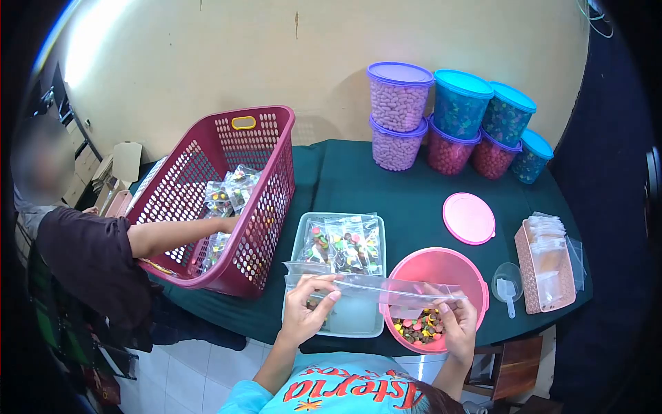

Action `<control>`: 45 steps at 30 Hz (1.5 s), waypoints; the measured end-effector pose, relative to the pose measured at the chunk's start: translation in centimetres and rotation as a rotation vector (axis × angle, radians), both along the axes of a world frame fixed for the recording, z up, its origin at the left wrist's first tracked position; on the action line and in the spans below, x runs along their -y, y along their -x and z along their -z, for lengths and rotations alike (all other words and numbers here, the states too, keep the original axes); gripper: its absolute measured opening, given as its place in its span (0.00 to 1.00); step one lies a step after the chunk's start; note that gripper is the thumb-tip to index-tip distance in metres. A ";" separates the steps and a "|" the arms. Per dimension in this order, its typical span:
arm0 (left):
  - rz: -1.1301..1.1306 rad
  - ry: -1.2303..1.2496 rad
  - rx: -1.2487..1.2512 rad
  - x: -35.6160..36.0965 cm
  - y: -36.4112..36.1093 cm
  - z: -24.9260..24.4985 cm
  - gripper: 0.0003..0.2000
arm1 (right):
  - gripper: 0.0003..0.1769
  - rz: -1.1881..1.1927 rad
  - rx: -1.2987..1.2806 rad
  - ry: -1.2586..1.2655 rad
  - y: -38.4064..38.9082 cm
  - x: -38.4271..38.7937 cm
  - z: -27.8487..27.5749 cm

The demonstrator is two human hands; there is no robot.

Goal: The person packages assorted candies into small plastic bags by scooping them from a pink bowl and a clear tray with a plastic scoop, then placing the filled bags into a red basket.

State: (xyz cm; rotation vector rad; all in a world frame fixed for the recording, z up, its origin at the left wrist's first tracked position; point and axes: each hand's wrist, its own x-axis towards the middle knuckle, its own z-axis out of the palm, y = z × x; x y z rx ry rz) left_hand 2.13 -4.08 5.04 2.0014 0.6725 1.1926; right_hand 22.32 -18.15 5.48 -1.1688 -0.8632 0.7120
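Observation:
A clear plastic bag (376, 286) is stretched sideways between my two hands, with some candies showing through its lower left. My left hand (307, 312) pinches its left end above the pale green tray (358, 326). At the other end, my right hand (456, 323) grips the edge between thumb and fingers, over the right side of the pink tub (472, 272). Brown, yellow and pink candies (418, 330) cover the tub's bottom. Filled clear packets (350, 241) lie in the back of the tray.
On the left, a co-worker's arm (179, 237) reaches into a maroon laundry basket (276, 172) holding filled packets. Lidded tubs (400, 96) are stacked at the back. A pink lid (469, 218), a scoop (507, 293) and a basket of plastic bags (524, 252) are on the right.

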 end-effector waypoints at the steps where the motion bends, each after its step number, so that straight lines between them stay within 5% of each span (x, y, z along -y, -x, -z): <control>1: 0.007 0.201 0.035 0.4 0.1 0.0 0.03 | 0.05 -0.011 -0.022 -0.036 0.2 -0.2 -0.1; 3: 0.020 0.412 0.069 0.6 -0.2 0.4 0.03 | 0.05 -0.014 -0.041 -0.061 0.5 -0.3 -0.2; 5: 0.036 0.360 0.237 0.6 -1.0 1.5 0.03 | 0.04 0.001 -0.035 -0.046 0.7 -0.2 0.1; 18: 0.044 0.169 0.382 3.6 -3.3 2.3 0.09 | 0.04 -0.048 -0.005 0.066 -1.8 2.4 0.4; 26: -0.106 0.205 0.176 5.5 -1.8 2.8 0.04 | 0.05 -0.173 0.057 0.139 -2.7 2.8 1.3; 32: -0.124 0.335 0.368 6.3 -1.6 2.4 0.04 | 0.03 -0.250 0.014 0.091 -1.2 2.3 1.5; 45: 0.050 0.341 0.296 3.8 4.7 3.4 0.09 | 0.06 -0.107 -0.035 0.101 5.1 0.8 0.6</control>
